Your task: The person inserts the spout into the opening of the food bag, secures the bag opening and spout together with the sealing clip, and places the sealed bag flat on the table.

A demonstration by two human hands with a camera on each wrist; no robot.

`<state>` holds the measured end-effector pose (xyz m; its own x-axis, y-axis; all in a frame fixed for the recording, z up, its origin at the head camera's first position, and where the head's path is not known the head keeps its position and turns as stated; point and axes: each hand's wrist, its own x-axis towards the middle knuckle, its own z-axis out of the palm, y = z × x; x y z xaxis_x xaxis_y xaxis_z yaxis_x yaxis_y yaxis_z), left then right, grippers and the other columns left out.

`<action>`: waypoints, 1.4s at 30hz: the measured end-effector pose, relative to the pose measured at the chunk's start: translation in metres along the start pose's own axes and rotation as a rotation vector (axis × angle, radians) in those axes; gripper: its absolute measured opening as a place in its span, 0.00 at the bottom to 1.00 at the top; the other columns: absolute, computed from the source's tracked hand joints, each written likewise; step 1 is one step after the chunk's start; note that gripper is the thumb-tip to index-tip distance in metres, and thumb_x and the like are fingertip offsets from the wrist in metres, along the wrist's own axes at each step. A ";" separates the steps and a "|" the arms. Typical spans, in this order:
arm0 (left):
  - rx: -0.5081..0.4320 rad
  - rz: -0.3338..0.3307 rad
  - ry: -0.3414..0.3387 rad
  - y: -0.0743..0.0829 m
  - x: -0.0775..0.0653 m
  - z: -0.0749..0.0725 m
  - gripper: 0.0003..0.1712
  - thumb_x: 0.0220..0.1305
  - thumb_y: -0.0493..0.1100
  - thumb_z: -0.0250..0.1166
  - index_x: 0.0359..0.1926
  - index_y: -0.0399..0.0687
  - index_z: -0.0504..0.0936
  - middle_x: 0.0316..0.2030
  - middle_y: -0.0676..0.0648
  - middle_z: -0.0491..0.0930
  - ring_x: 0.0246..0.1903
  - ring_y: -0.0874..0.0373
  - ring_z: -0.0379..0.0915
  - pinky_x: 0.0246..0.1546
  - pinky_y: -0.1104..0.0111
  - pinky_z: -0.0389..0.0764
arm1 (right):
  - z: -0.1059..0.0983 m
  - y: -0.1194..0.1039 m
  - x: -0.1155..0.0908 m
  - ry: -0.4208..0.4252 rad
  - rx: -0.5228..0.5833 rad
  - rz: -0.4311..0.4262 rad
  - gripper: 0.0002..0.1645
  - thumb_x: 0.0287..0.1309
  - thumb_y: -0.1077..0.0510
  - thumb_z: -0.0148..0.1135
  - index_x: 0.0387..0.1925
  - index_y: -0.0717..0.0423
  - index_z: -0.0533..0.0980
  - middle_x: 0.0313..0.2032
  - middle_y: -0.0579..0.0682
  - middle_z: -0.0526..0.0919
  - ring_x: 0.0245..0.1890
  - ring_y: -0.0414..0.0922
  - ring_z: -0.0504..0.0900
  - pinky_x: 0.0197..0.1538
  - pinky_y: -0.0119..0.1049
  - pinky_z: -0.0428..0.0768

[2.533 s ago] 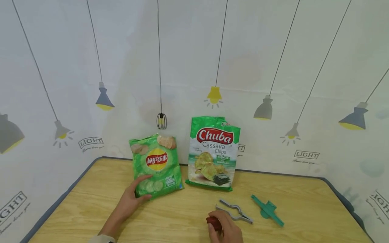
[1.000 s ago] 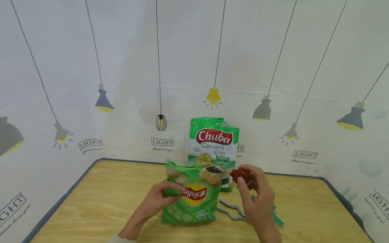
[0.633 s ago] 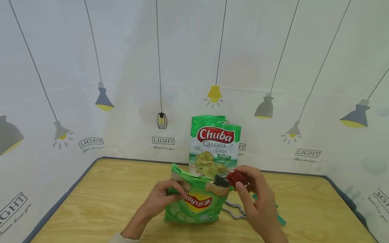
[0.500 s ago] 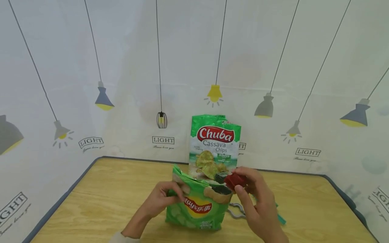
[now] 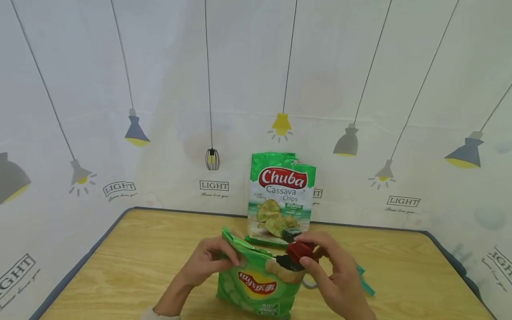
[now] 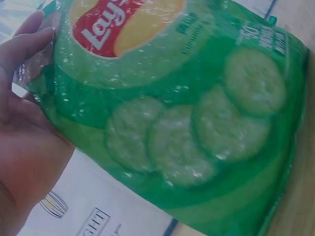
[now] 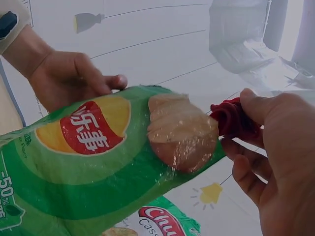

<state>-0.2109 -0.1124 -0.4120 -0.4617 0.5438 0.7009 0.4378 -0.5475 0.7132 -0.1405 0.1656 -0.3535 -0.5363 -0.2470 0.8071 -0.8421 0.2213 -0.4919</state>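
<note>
Lay's bag, small print possibly "Cucumber"

A green, cucumber-printed Lay's bag is being held tilted, while a ridged dark-red object is being pinched at its top corner.

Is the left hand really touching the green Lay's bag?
Touching. The head view shows it: the left hand grips the Lay's bag at its side near the top, with no gap between.

Lay's bag shifting from 9 to about 7 o'clock of Chuba bag; right fingers bringing red clip to Lay's 2 o'clock corner.
</note>
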 end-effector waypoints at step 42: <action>1.179 0.105 0.098 0.051 0.050 0.066 0.17 0.55 0.50 0.71 0.47 0.61 0.82 0.44 0.61 0.80 0.47 0.65 0.73 0.49 0.54 0.55 | 0.006 0.008 -0.006 -0.128 0.144 0.018 0.28 0.48 0.79 0.64 0.52 0.60 0.77 0.47 0.57 0.81 0.47 0.47 0.79 0.45 0.35 0.79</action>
<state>-0.1611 -0.0711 -0.3398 -0.4158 0.4519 0.7892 0.8935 0.3649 0.2618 -0.1444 0.1627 -0.3644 -0.5466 -0.3642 0.7541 -0.8268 0.0919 -0.5549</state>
